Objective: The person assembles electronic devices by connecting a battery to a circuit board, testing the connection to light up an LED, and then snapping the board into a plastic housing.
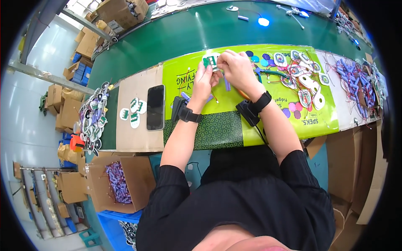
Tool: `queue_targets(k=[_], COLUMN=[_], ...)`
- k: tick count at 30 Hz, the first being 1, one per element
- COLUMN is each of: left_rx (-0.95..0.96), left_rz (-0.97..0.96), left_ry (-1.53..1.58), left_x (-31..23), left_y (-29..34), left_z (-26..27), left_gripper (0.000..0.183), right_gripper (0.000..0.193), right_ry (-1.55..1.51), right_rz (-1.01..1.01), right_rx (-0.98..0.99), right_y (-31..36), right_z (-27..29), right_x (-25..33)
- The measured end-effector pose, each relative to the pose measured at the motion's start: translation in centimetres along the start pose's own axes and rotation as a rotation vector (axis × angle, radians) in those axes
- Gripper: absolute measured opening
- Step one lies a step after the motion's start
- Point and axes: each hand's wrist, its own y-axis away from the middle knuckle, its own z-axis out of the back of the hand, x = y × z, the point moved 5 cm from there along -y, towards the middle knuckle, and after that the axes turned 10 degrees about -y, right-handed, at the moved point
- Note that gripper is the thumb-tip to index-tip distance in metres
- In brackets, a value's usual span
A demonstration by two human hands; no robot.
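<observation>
My left hand [204,79] is closed on a small green circuit board [209,62] with a white round backing, held up over the lime-green printed sheet. Close beside it, my right hand [235,69] has its fingers pinched together at the board's right edge; what they grip is too small to make out. A purple cylindrical battery [227,83] shows just below the right hand. Another purple battery [185,96] lies by my left wrist. A blue-handled hand tool [259,75] lies just right of my right hand. Black straps with small devices circle both wrists.
A black phone [155,107] and several white discs with green boards [134,116] lie at left. Wired white parts [307,79] and heaped purple batteries [356,83] are at right. A cardboard box [140,184] of batteries stands below left. A green surface [176,35] runs behind.
</observation>
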Motion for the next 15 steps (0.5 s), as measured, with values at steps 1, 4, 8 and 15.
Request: queue_targets(k=[1,4,8,15], left_rx=[-0.015,-0.004,-0.024,-0.144], left_rz=[0.011,-0.018,-0.083,-0.195], left_ry=[0.009,-0.051,-0.249,-0.663], left_x=[0.0,-0.1,0.2,0.4], left_y=[0.1,-0.1,-0.7,-0.2], left_z=[0.0,0.5,0.4,2.0], left_gripper=[0.016,0.016,0.015,0.033], right_gripper=[0.003,0.003,0.004,0.009], right_ry=[0.002,0.008,0.042,0.129], right_rz=[-0.003,-0.006,-0.025,-0.082], right_rx=[-0.002,-0.021,-0.040,0.023], right_y=[0.0,-0.1,0.0,0.1], right_z=[-0.1,-0.5,-0.3,-2.2], right_x=[0.0,0.0,-0.4,-0.3])
